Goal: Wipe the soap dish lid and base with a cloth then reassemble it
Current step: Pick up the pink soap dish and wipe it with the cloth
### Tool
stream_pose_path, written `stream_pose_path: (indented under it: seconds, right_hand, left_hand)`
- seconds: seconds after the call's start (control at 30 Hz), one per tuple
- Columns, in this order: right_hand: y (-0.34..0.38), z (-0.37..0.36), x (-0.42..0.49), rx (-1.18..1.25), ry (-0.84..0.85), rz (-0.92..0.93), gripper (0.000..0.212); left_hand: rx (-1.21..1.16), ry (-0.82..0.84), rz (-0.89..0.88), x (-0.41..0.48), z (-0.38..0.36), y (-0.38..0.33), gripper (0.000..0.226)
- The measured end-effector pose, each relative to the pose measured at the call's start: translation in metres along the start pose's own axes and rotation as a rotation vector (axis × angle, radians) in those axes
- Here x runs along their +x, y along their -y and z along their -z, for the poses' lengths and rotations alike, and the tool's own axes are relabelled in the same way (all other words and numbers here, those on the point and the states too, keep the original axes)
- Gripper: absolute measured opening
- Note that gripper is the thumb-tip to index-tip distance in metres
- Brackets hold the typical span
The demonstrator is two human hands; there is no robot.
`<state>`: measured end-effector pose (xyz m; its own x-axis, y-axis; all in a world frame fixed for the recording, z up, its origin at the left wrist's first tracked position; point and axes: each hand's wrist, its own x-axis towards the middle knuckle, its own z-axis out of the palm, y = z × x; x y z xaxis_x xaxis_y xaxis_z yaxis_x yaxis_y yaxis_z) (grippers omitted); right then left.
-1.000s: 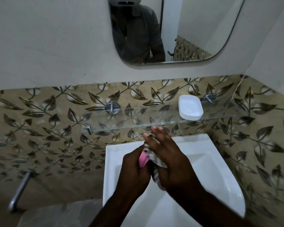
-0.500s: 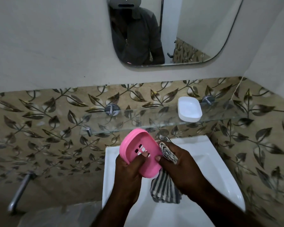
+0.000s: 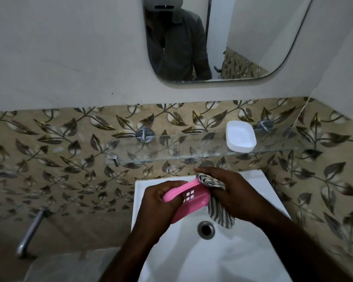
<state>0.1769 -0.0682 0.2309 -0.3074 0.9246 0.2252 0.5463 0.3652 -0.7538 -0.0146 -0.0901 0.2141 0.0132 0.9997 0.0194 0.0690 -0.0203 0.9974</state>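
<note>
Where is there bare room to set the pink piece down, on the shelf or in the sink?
The glass shelf is bare from the left bracket to the white piece. The sink is bare below the drain. Crowded: the sink's back, where left hand, pink piece, cloth and right hand meet.

I see a white sink [image 3: 192, 261]; above it a glass shelf [image 3: 171, 147], leaf tiles [image 3: 49, 159], a mirror [image 3: 243, 37] on plain wall [image 3: 69, 58]; left, a pipe [image 3: 31, 231].

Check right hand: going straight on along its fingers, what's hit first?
Likely the pink slotted plastic soap dish part in the left hand; the striped cloth in the right hand touches its rim. Depth unclear.
</note>
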Motion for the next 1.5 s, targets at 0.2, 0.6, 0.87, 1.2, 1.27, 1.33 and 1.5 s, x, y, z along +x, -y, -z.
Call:
stream_pose_path:
  seconds: [0.2, 0.6, 0.87, 1.2, 1.27, 1.33, 1.5]
  right_hand:
    - [0.005, 0.005, 0.001, 0.16, -0.131, 0.015, 0.047]
    - [0.035, -0.016, -0.01, -0.056, -0.386, 0.043, 0.049]
    - [0.013, -0.042, 0.0, -0.306, -0.252, 0.224, 0.059]
    - [0.029, -0.049, -0.007, -0.339, -0.099, 0.356, 0.071]
    - [0.014, -0.04, 0.002, -0.168, -0.215, 0.171, 0.064]
    - [0.013, -0.036, 0.002, -0.135, -0.265, 0.098, 0.07]
    - [0.035, -0.05, -0.014, -0.264, -0.137, 0.319, 0.07]
  left_hand:
    - [-0.201, -0.087, 0.017, -0.005, -0.011, -0.001, 0.026]
    - [0.168, -0.108, -0.233, -0.003, -0.022, -0.004, 0.043]
    - [0.21, -0.117, -0.362, -0.013, -0.013, -0.007, 0.036]
    - [0.224, -0.083, -0.353, -0.007, -0.006, -0.012, 0.038]
    - [0.295, -0.071, -0.399, -0.008, -0.009, -0.015, 0.056]
    - [0.342, -0.056, -0.414, -0.004, -0.012, -0.012, 0.062]
    - [0.337, -0.066, -0.442, 0.003, -0.007, -0.006, 0.038]
